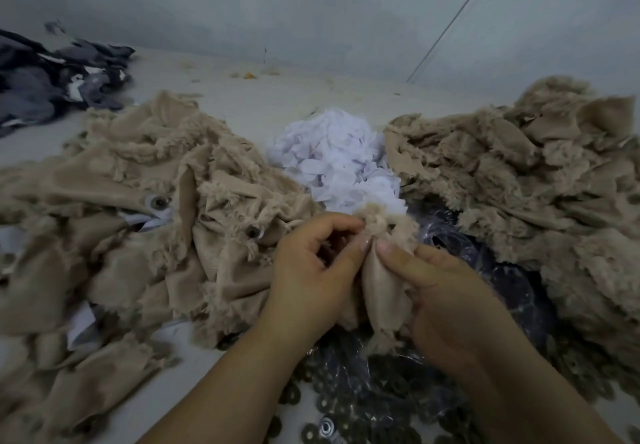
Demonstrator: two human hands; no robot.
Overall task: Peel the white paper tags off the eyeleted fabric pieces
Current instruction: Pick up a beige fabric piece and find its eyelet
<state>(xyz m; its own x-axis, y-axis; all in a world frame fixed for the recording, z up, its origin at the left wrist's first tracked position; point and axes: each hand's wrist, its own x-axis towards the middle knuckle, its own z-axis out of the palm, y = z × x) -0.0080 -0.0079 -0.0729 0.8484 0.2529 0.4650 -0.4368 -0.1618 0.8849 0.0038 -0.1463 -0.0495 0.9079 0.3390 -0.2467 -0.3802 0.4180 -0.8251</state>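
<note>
**Piece pinched between both hands, long axis running away from you**

You're holding one beige fabric piece (382, 291) low at centre frame, between your two hands. Its long axis is running roughly near-to-far: frayed bottom edge pointing toward you, bunched top end pointing at the white tag pile (337, 163).

Your left hand (311, 263) is curling in from the left, fingertips pinching the bunched top. Your right hand (446, 291) is gripping the piece's right edge, thumb pressing on the cloth face. Both thumbs are nearly meeting at the top, so that's where I'd judge the peel is happening. No tag or eyelet is showing on this piece; the folds are hiding them.

The tag pile is lying just beyond your fingertips, dead ahead, so either hand could reach it equally.

Left heap (145, 201) is showing eyelets and white paper, likely undone stock. Right heap (540, 173) is showing none. Dark bag (491, 270) and loose metal rings (346, 419) are sitting under your wrists on the surface (242, 97).
</note>
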